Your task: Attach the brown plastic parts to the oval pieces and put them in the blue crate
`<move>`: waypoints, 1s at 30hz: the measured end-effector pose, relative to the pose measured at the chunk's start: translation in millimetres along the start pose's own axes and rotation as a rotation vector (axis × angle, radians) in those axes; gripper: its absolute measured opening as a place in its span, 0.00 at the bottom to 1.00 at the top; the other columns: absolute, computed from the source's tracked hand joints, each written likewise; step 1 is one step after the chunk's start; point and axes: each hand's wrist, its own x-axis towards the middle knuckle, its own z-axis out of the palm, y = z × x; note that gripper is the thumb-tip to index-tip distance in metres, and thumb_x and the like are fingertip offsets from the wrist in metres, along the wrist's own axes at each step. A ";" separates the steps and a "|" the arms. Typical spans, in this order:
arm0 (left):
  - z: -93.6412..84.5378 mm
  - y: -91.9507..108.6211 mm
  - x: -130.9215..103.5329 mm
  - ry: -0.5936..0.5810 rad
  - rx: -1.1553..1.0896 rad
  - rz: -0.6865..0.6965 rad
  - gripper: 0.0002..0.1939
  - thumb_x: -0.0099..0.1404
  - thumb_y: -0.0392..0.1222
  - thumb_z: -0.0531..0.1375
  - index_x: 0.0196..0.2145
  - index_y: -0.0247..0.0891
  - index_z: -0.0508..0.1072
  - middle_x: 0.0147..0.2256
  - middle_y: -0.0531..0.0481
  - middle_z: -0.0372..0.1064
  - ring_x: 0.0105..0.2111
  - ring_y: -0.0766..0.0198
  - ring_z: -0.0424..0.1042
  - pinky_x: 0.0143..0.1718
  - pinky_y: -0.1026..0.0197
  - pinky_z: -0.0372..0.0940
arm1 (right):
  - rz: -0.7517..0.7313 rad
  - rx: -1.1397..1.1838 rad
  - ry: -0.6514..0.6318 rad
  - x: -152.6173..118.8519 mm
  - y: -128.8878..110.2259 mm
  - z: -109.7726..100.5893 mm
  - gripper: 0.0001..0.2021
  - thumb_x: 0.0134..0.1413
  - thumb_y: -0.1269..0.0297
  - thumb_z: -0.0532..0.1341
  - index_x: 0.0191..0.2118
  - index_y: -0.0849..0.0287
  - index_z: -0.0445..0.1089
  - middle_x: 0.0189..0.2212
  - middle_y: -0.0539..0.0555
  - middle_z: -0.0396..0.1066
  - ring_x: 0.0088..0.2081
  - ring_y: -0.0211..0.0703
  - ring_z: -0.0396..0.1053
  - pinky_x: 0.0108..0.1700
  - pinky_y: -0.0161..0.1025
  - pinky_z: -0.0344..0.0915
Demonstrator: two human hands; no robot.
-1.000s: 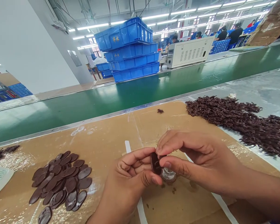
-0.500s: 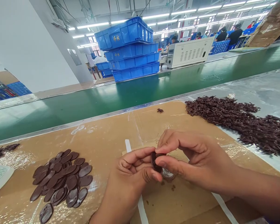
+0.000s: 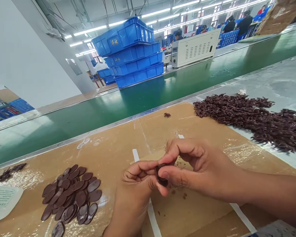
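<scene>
Between my two hands, over the brown work surface, is a dark brown oval piece (image 3: 160,177), partly covered by fingers. My left hand (image 3: 134,189) pinches its left side between thumb and fingers. From the right, my right hand (image 3: 202,169) closes thumb and index finger on the upper part of the same piece. Whether a smaller part sits in that right pinch I cannot make out. To the left of my hands lies a heap of flat, dark brown oval pieces (image 3: 72,194), some glossy with small holes.
A large pile of thin dark brown bits (image 3: 246,115) spreads at the right; a small clump (image 3: 167,115) lies ahead. White tape strips (image 3: 153,217) mark the brown sheet. A translucent container (image 3: 5,202) is at far left. Beyond run a green conveyor belt (image 3: 88,115) and stacked blue crates (image 3: 135,56).
My hands stay closed on the oval piece, shifted slightly left. The piece is turned a little and more covered by the right thumb. The camera view has tilted.
</scene>
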 end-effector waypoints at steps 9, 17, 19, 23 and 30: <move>0.5 -2.0 -1.8 0.036 0.031 0.086 0.08 0.47 0.39 0.77 0.25 0.42 0.82 0.19 0.54 0.77 0.20 0.69 0.75 0.30 0.70 0.73 | 0.047 0.069 -0.034 -1.6 -1.8 4.3 0.07 0.57 0.64 0.65 0.32 0.58 0.67 0.23 0.47 0.75 0.27 0.32 0.65 0.31 0.31 0.61; -1.1 -3.3 -2.5 0.070 0.054 0.111 0.10 0.45 0.40 0.78 0.25 0.41 0.82 0.20 0.53 0.78 0.21 0.68 0.75 0.29 0.70 0.72 | 0.024 0.095 -0.058 -3.6 -0.4 5.5 0.07 0.58 0.65 0.65 0.33 0.58 0.66 0.23 0.46 0.76 0.27 0.32 0.64 0.32 0.32 0.60; -0.3 -3.4 -2.1 0.062 0.053 0.112 0.10 0.45 0.40 0.78 0.24 0.41 0.82 0.19 0.54 0.76 0.20 0.68 0.75 0.28 0.70 0.72 | 0.036 0.094 -0.051 -4.1 0.8 4.7 0.07 0.58 0.64 0.65 0.33 0.58 0.67 0.24 0.46 0.77 0.27 0.32 0.65 0.32 0.32 0.61; 1.3 -3.9 -1.6 0.065 0.036 0.096 0.10 0.45 0.39 0.78 0.24 0.42 0.81 0.18 0.55 0.76 0.20 0.70 0.74 0.28 0.71 0.71 | 0.056 0.111 -0.057 -3.9 1.6 3.6 0.07 0.58 0.64 0.66 0.34 0.58 0.68 0.25 0.46 0.77 0.30 0.32 0.68 0.34 0.31 0.63; -0.6 -4.1 0.2 0.100 0.041 0.121 0.11 0.42 0.39 0.79 0.23 0.44 0.82 0.20 0.56 0.76 0.20 0.73 0.73 0.27 0.74 0.70 | 0.059 0.024 -0.024 -4.7 3.8 3.0 0.11 0.58 0.58 0.67 0.42 0.58 0.74 0.27 0.49 0.78 0.32 0.37 0.72 0.36 0.34 0.67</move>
